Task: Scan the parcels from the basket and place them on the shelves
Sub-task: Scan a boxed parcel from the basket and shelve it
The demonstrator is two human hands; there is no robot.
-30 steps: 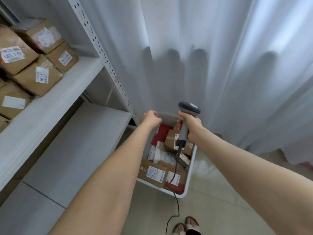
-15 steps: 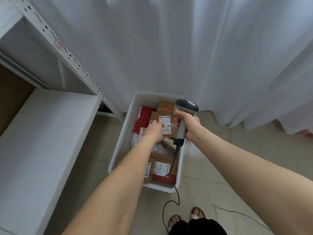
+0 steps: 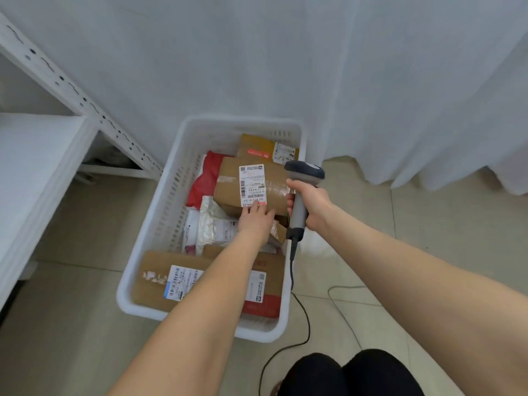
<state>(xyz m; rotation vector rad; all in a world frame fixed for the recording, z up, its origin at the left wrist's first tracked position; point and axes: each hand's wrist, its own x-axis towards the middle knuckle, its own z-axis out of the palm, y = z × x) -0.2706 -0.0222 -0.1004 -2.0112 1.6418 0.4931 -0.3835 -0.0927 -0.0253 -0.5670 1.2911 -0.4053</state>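
While R hand (image 3: 314,205) grips scanner (image 3: 305,170), L hand (image 3: 255,220) holds box (image 3: 228,181).

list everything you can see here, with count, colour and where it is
basket: one, white, on the floor beside the shelf
labelled box: one, brown, on top of the pile in the basket
red bag: one, red, left of the labelled box
far box: one, yellow-brown, basket's far end
mailers: at least two, silver and white, basket's middle
near boxes: two, brown, one with a red band, basket's near end
scanner: one, grey, above the basket's right rim
cable: one, black, trailing on the floor
shelf: one, white, left
curtain: white, behind
left hand: holds the labelled box's near edge
right hand: grips the scanner
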